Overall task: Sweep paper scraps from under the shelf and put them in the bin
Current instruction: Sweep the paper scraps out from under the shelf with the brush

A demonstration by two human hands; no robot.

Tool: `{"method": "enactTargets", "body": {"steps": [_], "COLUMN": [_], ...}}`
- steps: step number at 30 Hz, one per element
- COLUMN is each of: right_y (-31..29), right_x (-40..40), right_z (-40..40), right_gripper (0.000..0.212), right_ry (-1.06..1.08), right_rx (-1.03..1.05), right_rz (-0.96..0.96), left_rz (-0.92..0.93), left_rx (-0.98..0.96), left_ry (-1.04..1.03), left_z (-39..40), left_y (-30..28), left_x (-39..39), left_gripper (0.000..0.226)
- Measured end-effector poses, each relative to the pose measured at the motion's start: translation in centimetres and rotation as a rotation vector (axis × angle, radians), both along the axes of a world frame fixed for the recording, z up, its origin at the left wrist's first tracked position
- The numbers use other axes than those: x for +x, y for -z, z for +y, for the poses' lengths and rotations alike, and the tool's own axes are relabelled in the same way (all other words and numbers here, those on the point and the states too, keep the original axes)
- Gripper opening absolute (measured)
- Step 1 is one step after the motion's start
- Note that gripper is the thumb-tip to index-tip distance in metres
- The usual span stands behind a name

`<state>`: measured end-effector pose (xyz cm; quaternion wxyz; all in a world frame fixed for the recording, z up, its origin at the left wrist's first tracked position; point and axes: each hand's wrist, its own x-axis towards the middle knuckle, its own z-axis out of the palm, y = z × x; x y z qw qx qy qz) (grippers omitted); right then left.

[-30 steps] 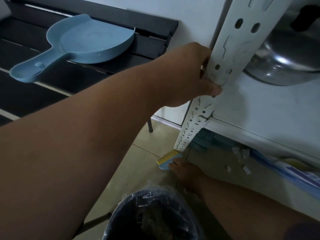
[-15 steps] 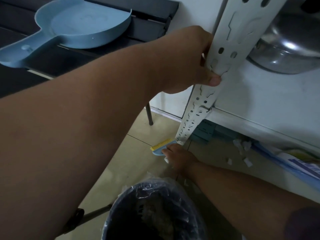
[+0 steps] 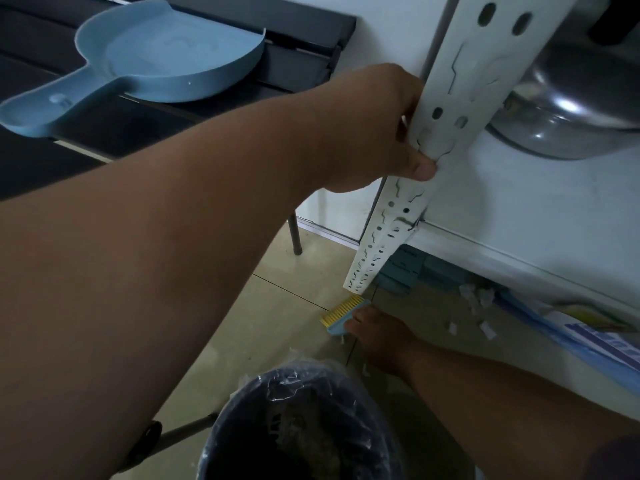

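While the right hand is closing around a small blue brush low on the floor, the left hand is gripping the shelf post. Paper scraps are lying further under the shelf; flicking too hard risks scattering them past the bin, with the dustpan sitting on the tabletop.

Two bare hands are in view, the left hand and the right hand. One blue dustpan lies on one dark tabletop. One small blue brush with yellow bristles, one lined bin, one white shelf post and one metal pot appear. At least six paper scraps dot the floor; an exact count cannot be made.
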<state>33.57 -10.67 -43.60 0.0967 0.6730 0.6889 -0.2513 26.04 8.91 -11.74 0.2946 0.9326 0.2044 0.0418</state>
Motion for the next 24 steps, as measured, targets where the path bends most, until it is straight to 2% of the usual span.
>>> {"method": "enactTargets", "body": {"steps": [2, 6, 13, 24], "right_y": [-0.5, -1.0, -0.1, 0.4], "right_x": [-0.1, -0.4, -1.6, 1.1], "right_z": [0.0, -0.1, 1.2, -1.3], "right_gripper": [0.038, 0.033, 0.037, 0.036], "right_ry": [-0.011, -0.019, 0.010, 0.130], "right_rx": [-0.009, 0.071, 0.076, 0.038], "right_rz": [-0.023, -0.020, 0.055, 0.019], "left_rz": [0.007, -0.031, -0.044, -0.034], "left_rx": [-0.094, -0.138, -0.107, -0.114], "left_ry": [-0.058, -0.024, -0.015, 0.013], "left_z": [-0.5, -0.4, 0.3, 0.8], "left_y": [0.0, 0.2, 1.1, 1.3], "left_x": [-0.1, -0.2, -0.1, 0.0], "left_gripper": [0.043, 0.042, 0.033, 0.033]}}
